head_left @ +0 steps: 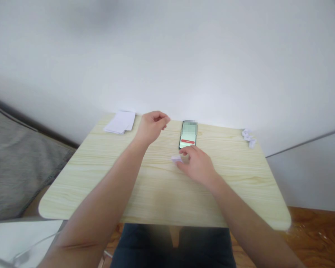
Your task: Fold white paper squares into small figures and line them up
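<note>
A small folded piece of white paper (176,159) lies on the light wood-grain table, partly covered by my right hand (198,163). The thumb touches its lower right edge and the curled fingers come round its far side. My left hand (153,126) is raised over the far middle of the table, thumb and fingertips pinched together, and nothing shows between them. Just beyond my right hand a phone (188,138) lies flat with a lit screen and a red bar.
A stack of white paper sheets (120,122) lies at the table's far left. Crumpled white paper (249,137) sits at the far right. A pale wall (167,67) rises behind the table (167,201). Grey fabric (19,163) is at the left.
</note>
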`<control>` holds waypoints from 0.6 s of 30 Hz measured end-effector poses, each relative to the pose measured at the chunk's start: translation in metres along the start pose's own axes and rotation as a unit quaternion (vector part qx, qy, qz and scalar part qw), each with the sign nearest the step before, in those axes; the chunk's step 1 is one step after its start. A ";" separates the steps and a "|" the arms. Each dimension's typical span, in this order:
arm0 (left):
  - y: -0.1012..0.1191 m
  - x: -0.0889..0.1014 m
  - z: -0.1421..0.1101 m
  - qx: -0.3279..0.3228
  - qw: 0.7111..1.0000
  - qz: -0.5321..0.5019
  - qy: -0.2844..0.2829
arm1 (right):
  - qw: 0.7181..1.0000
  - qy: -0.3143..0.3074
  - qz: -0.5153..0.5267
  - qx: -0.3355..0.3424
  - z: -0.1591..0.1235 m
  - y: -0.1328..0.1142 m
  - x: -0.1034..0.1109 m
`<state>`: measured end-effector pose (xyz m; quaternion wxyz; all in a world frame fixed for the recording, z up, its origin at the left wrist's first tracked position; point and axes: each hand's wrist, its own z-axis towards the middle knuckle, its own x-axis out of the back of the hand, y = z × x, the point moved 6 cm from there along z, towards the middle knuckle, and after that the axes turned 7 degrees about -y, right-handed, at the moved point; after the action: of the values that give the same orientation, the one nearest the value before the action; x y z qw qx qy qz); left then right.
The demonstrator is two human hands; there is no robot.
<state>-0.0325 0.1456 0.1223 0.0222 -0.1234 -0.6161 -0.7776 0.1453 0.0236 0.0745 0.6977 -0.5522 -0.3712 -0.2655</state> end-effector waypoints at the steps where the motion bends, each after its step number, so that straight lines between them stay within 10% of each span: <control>1: -0.007 -0.002 -0.005 0.009 1.000 0.004 -0.016 | 1.000 0.003 -0.030 -0.002 0.000 -0.001 -0.003; 6: -0.007 -0.006 -0.013 0.019 0.999 0.016 -0.029 | 0.998 0.015 -0.068 -0.007 0.009 -0.001 -0.002; 14: 0.113 -0.022 -0.017 -0.114 0.985 0.095 -0.089 | 0.944 0.276 0.179 0.002 0.033 -0.035 0.113; 18: 0.137 -0.039 -0.026 -0.143 0.984 0.094 -0.045 | 0.912 0.336 0.234 0.021 0.036 -0.053 0.142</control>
<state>0.0268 0.0833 0.2392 0.0503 -0.2174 -0.4847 -0.8457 0.1787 0.0513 0.2243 0.8345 -0.4870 0.0193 -0.2568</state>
